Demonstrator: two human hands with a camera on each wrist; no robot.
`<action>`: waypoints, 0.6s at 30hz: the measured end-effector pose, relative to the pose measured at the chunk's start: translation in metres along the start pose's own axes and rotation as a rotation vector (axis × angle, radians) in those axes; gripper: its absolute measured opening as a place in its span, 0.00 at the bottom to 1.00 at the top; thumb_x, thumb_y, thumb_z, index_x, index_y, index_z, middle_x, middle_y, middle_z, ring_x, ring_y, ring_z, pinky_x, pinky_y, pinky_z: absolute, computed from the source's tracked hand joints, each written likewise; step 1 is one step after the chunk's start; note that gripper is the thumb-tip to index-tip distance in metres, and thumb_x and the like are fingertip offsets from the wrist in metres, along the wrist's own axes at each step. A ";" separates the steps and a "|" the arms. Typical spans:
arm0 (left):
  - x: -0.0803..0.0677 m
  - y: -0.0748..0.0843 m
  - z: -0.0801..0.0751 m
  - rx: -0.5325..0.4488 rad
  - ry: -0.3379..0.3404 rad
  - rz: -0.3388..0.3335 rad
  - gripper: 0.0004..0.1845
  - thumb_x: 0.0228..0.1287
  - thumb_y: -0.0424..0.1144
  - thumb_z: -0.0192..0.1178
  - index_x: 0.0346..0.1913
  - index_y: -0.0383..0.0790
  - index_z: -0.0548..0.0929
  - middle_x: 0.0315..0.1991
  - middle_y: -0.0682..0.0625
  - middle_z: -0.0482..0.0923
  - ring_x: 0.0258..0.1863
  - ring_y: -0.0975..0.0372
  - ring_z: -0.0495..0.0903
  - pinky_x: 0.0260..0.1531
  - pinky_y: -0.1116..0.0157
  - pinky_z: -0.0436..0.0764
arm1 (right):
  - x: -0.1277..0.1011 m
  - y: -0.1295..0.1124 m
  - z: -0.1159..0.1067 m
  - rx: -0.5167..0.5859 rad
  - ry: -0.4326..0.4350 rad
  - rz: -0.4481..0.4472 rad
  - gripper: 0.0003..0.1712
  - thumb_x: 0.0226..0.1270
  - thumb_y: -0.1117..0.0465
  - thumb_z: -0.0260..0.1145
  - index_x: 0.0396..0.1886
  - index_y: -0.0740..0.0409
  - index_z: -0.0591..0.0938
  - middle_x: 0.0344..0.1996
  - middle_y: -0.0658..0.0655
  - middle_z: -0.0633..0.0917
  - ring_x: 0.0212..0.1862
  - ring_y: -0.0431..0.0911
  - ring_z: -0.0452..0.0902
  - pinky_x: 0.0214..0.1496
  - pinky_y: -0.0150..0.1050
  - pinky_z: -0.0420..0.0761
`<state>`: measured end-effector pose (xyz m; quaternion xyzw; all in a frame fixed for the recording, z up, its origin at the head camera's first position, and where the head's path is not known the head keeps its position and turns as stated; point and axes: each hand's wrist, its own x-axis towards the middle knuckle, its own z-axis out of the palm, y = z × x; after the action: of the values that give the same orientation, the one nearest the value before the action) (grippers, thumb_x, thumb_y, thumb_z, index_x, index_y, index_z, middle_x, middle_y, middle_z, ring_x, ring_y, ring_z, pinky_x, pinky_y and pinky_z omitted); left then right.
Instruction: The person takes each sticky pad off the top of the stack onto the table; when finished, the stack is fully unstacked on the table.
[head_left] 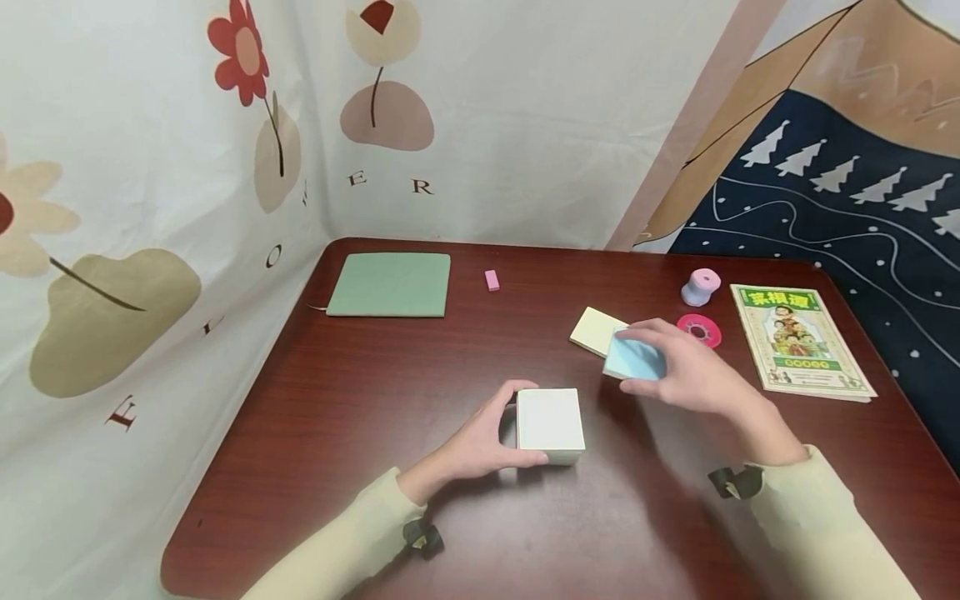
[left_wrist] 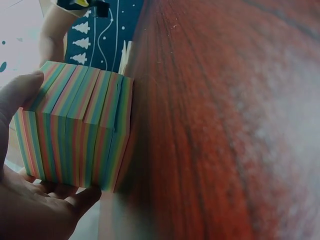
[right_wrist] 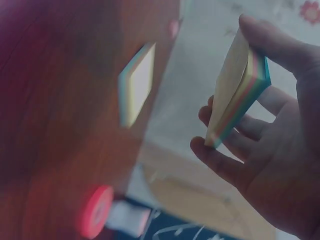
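A person in pale cream sleeves is sitting at a dark red wooden table (head_left: pixel 360 400), both hands out over it. The left hand (head_left: pixel 480 442) is curling around a thick block of sticky notes (head_left: pixel 550 425) that is resting on the table near its middle; the thumb and fingers are pressing its left side. From the head view the block is showing a plain white top, while the left wrist view is showing its sides striped in rainbow colours.

The right hand (head_left: pixel 682 371) is pinching a thinner slab of notes (head_left: pixel 633 358), blue on top, between thumb and fingers, just above the table and to the right of the block. In the right wrist view this slab is showing coloured layered edges and is clear of the table.

A yellow pad (head_left: pixel 596 330) is lying flat just behind the slab, partly overlapped by it in the head view. Farther right are sitting a pink tape roll (head_left: pixel 699 330), a pale pink spool (head_left: pixel 701 287) and a green-titled booklet (head_left: pixel 799 340). At the far left a green notebook (head_left: pixel 390 284) is lying flat, with a small pink eraser (head_left: pixel 492 280) near it.
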<state>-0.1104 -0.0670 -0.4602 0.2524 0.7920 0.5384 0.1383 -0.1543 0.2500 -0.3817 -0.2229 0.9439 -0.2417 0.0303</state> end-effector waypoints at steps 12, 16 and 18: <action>0.000 -0.001 0.001 0.013 0.005 0.002 0.44 0.45 0.46 0.78 0.66 0.56 0.64 0.56 0.58 0.73 0.61 0.60 0.70 0.59 0.52 0.68 | 0.006 0.062 0.024 -0.042 -0.019 0.135 0.40 0.52 0.49 0.77 0.63 0.60 0.77 0.56 0.64 0.76 0.50 0.56 0.71 0.46 0.56 0.75; 0.000 -0.001 0.001 0.010 0.002 0.003 0.44 0.45 0.46 0.78 0.66 0.56 0.64 0.56 0.58 0.73 0.61 0.60 0.70 0.59 0.52 0.68 | 0.008 0.067 0.032 -0.061 -0.027 0.142 0.41 0.52 0.48 0.77 0.64 0.59 0.76 0.57 0.65 0.75 0.52 0.57 0.71 0.47 0.58 0.76; 0.000 -0.001 0.001 0.008 0.000 0.002 0.44 0.45 0.45 0.78 0.66 0.56 0.64 0.56 0.58 0.73 0.60 0.59 0.70 0.59 0.52 0.68 | 0.008 0.068 0.035 -0.071 -0.032 0.143 0.41 0.52 0.49 0.77 0.64 0.60 0.76 0.58 0.66 0.74 0.53 0.58 0.70 0.47 0.59 0.76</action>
<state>-0.1102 -0.0661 -0.4611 0.2536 0.7939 0.5354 0.1367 -0.1833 0.2847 -0.4441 -0.1598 0.9648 -0.2018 0.0544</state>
